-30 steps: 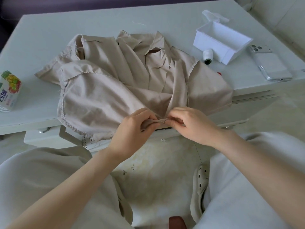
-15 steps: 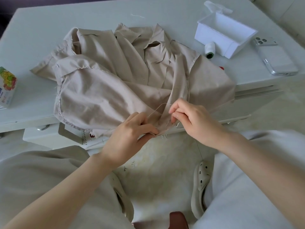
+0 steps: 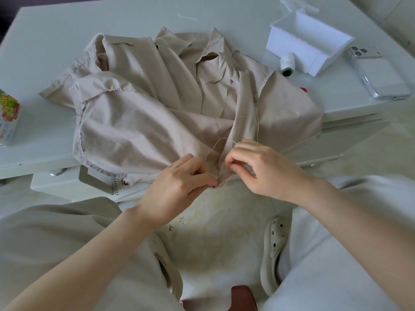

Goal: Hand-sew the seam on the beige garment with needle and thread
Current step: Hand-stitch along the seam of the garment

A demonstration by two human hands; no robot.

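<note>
The beige garment [image 3: 157, 104] lies crumpled on the white table [image 3: 56, 30], its near edge hanging over the table's front. My left hand [image 3: 179, 187] pinches the folded seam edge at the garment's lowest point. Just to its right, my right hand [image 3: 258, 169] pinches the thin needle [image 3: 225, 171] at the same fold. A pale thread [image 3: 215, 145] loops up from the seam between the two hands. The needle is mostly hidden by my fingers.
A white plastic box [image 3: 310, 41] stands at the back right, a white thread spool [image 3: 287, 63] beside it. A phone [image 3: 379, 75] lies at the right edge. A juice carton [image 3: 7, 117] sits at the far left. A spiral notebook [image 3: 119, 187] shows in the open drawer.
My hands have parted slightly at the seam, and a loop of thread now arcs above the fold. The view has shifted a little toward the table.
</note>
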